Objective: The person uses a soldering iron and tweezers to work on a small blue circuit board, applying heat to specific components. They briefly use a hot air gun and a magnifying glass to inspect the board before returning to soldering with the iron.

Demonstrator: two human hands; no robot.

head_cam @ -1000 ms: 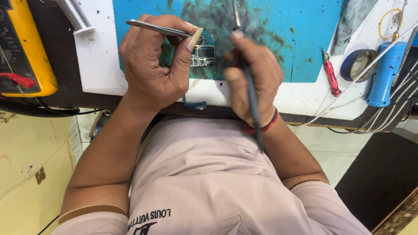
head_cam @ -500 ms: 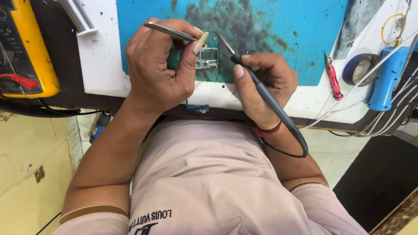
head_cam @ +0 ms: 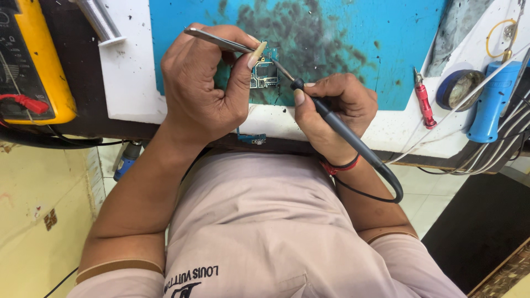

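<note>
Pale pink short-sleeved shirt with tan cuffs, red-and-black band on the right wrist.

The tweezers [head_cam: 221, 41] in my left hand [head_cam: 204, 94] are bare metal, smooth with a dull shine. The soldering iron [head_cam: 337, 124] in my right hand [head_cam: 337, 110] has a matt dark grey grip, plastic or rubber by the look of it, and a thin metal tip. The circuit board [head_cam: 264, 74] between them is teal-green laminate with shiny metal shields. The work mat [head_cam: 342, 38] is matt blue, probably silicone, heavily smudged with dark residue. The bench top [head_cam: 130, 72] is white, smooth and speckled with black flecks. The multimeter [head_cam: 33, 60] has a glossy yellow casing. My shirt [head_cam: 265, 232] is soft, pale pink cloth.
</note>
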